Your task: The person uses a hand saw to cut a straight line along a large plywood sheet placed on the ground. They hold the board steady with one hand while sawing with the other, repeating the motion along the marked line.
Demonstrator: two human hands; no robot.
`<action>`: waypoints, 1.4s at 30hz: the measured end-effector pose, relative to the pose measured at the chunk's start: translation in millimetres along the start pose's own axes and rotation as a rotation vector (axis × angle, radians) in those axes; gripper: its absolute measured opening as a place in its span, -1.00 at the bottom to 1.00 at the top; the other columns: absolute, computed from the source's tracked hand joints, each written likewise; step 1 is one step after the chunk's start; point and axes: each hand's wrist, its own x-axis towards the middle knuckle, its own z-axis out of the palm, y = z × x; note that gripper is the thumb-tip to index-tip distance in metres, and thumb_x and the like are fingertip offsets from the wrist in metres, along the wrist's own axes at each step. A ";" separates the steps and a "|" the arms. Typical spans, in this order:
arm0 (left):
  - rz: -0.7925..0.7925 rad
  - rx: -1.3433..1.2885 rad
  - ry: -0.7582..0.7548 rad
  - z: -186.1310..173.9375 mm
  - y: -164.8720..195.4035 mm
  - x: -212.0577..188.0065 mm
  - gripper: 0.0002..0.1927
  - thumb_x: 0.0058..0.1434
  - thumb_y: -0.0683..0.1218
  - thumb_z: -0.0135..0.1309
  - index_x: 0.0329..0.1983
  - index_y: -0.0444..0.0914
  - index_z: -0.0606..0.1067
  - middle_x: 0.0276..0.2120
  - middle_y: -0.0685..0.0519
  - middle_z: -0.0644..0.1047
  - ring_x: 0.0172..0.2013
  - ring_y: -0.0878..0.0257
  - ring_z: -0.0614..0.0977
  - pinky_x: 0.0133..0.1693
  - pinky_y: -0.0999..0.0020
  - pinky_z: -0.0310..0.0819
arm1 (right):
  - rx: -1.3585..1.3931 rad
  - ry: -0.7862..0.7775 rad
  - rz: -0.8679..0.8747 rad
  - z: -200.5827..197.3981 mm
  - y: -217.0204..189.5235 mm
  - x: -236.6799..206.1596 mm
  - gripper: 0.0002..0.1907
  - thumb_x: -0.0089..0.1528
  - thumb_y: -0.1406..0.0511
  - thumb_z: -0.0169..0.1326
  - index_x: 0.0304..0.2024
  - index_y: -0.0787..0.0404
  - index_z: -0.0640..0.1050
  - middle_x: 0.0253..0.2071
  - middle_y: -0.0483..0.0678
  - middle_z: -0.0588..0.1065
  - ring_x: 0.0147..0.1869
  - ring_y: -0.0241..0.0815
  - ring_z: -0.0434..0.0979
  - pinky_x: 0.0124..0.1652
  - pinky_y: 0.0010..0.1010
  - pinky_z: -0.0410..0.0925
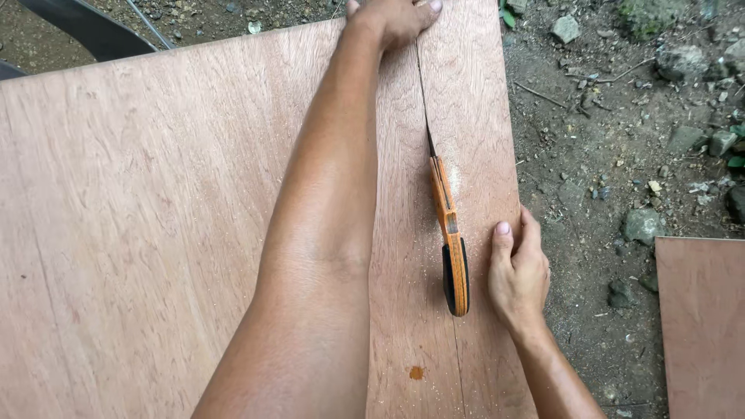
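A large reddish plywood sheet (155, 217) fills most of the view. A saw cut runs down its right part, and a handsaw (454, 264) with an orange and black handle sits in the cut, its thin blade pointing away from me. No hand holds the saw. My left hand (392, 19) reaches to the far end of the sheet and lies on the wood just left of the cut, partly cropped by the frame's top edge. My right hand (518, 271) grips the sheet's right edge beside the saw handle, thumb on top.
Pale sawdust (452, 180) lies by the cut. Bare dirt ground with stones (642, 225) stretches to the right of the sheet. Another plywood piece (702, 326) lies at lower right. A dark curved object (85, 27) shows at top left.
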 end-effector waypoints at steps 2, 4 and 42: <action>0.019 0.045 0.004 -5.9 3.7 4.9 -0.36 0.38 0.39 -0.24 0.41 0.06 0.33 0.34 -0.01 0.39 0.33 0.05 0.40 0.47 -0.11 -0.22 | -0.038 0.018 -0.015 -0.9 -1.6 1.3 -0.37 0.41 0.02 -0.29 0.45 0.17 0.18 0.13 0.28 0.51 0.19 0.17 0.55 0.14 0.01 0.38; 0.049 0.039 0.034 -10.0 6.0 7.6 -0.36 0.34 0.39 -0.18 0.37 0.05 0.33 0.32 0.02 0.38 0.28 0.06 0.40 0.41 -0.17 -0.27 | -0.038 0.019 -0.006 -2.4 -1.5 3.6 -0.36 0.41 0.01 -0.31 0.45 0.15 0.19 0.11 0.27 0.53 0.17 0.17 0.57 0.13 0.00 0.40; 0.299 0.311 0.418 38.1 -36.1 -52.9 -0.28 0.49 0.31 -0.50 0.60 -0.09 -0.12 0.57 0.03 -0.23 0.54 0.12 -0.21 0.45 -0.13 -0.51 | 0.020 0.052 -0.061 -6.7 14.3 11.1 -0.30 0.39 -0.10 -0.43 0.44 0.11 0.26 0.12 0.26 0.53 0.23 0.21 0.53 0.15 0.00 0.37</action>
